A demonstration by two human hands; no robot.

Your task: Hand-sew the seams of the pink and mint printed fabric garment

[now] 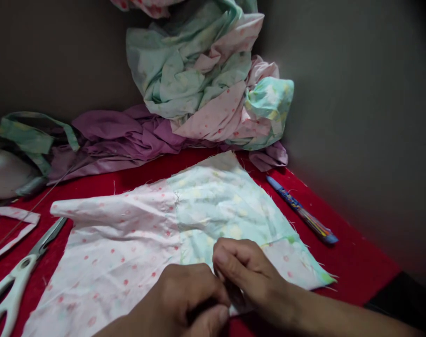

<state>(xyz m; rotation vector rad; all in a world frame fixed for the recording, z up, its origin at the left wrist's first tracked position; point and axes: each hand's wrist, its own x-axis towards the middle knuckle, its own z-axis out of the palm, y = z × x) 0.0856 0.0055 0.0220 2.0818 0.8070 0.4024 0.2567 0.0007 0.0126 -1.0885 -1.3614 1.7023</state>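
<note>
"Where are the hands?"

"The left hand (193,297) and right hand (249,278) are curling almost closed, side by side, and their fingers are pinching the cloth (128,248) at its near edge. Their grip is partly hiding."

"Where is the cloth going?"

"It's spreading away from the fingers, mostly running side to side. The right hand is sitting nearer the green corner."

"And around it?"

"Scissors (25,264) are lying left, a pen (302,210) right, on the red bench (356,262). A big heap (198,89) is resting behind, and a gray wall (360,107) is standing beyond."
</note>
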